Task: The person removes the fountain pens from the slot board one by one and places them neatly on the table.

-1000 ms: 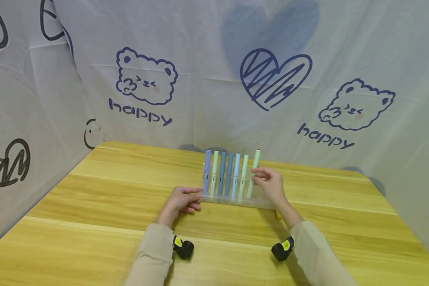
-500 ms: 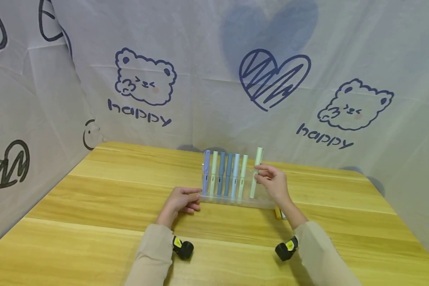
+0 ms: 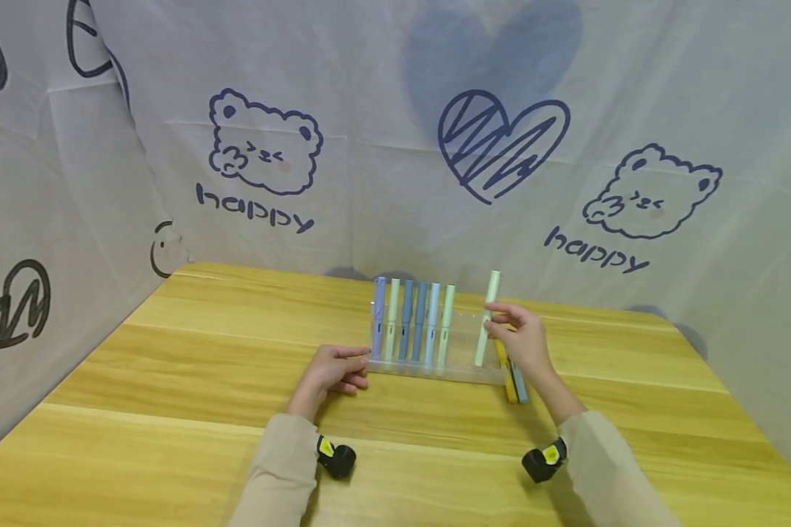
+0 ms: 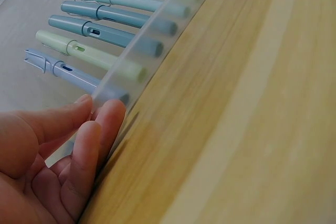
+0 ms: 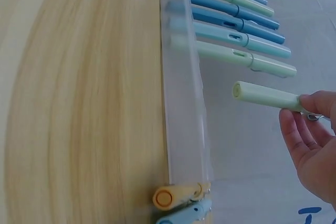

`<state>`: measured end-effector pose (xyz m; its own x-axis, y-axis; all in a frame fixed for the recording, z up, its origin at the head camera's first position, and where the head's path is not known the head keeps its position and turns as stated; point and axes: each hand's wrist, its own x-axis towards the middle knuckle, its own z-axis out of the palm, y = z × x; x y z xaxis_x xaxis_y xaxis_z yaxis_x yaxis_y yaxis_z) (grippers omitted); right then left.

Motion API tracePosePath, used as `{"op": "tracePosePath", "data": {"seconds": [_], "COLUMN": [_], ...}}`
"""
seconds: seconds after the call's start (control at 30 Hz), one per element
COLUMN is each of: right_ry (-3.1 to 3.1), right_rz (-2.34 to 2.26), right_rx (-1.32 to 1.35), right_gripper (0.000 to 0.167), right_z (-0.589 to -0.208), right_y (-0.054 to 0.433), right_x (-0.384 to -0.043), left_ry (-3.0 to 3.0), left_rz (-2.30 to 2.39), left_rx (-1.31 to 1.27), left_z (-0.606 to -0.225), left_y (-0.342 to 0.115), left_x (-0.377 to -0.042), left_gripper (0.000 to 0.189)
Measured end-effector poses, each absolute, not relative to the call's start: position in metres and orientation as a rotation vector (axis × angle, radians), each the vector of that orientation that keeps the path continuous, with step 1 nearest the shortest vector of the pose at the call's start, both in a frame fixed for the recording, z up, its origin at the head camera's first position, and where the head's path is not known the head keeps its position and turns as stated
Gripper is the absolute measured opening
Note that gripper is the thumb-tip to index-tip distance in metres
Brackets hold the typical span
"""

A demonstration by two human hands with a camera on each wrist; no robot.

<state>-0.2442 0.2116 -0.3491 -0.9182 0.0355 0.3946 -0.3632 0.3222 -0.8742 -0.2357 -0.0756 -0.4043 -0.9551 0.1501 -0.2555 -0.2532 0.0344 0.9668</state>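
Hands: right (image 3: 522, 342) pinches green pen (image 5: 266, 96), left (image 3: 332, 368) holds rack (image 3: 464, 372); backdrop (image 3: 382, 197) reads "happy".

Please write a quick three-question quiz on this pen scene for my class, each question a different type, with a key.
1. Multiple choice: what colour is the pen in the right hand?
A) dark blue
B) pale green
C) yellow

2. True or false: six other pens stand in the clear rack.

3. Fill the gap: the left hand touches the rack at the end nearest the ____ pen.

Key: 1 B; 2 true; 3 purple.
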Motion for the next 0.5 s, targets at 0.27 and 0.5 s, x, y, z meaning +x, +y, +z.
{"op": "tracePosePath", "data": {"seconds": [0.27,0.5], "right_ry": [-2.253,-2.267], "right_rz": [1.614,1.664], "right_rx": [0.276,0.228], "right_gripper": [0.025,0.029], "right_z": [-0.348,-0.344], "right_y": [0.225,0.235], "right_x": [-0.239,-0.231], "left_ry": [2.025,2.017], "left_rz": [2.005,2.012], "left_rx": [-0.112,-0.098], "left_z": [-0.405,-0.406], "left_y": [-0.076,-0.076], "left_x": [-0.236,-0.237], "left_gripper": [0.031,0.032]}}
